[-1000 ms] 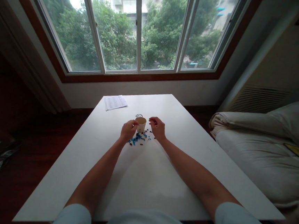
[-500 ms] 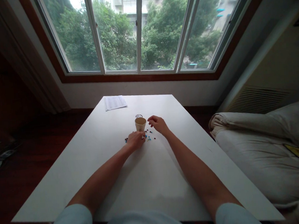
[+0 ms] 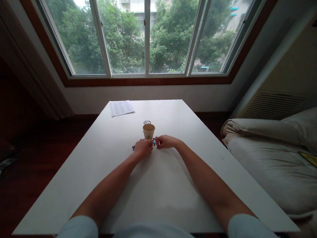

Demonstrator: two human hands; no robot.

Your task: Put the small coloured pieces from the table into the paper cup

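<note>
A small tan paper cup (image 3: pixel 148 130) stands upright on the white table (image 3: pixel 159 193). Just in front of it lies a scatter of several small blue and dark pieces (image 3: pixel 154 143), mostly covered by my hands. My left hand (image 3: pixel 142 148) rests knuckles-up on the pieces, fingers curled down in a pinch. My right hand (image 3: pixel 164 142) lies beside it on the right, fingers also curled down onto the pieces. The two hands almost touch. What each pinch holds is too small to see.
A sheet of printed paper (image 3: pixel 121 107) lies at the table's far left corner. A small dark ring-like object (image 3: pixel 147 122) sits behind the cup. A bed with pale bedding (image 3: pixel 283 152) stands to the right. A large window (image 3: pixel 145 31) fills the far wall.
My left hand came down from the cup's rim onto the pieces. My right hand dropped from beside the cup to the pieces next to the left hand.
</note>
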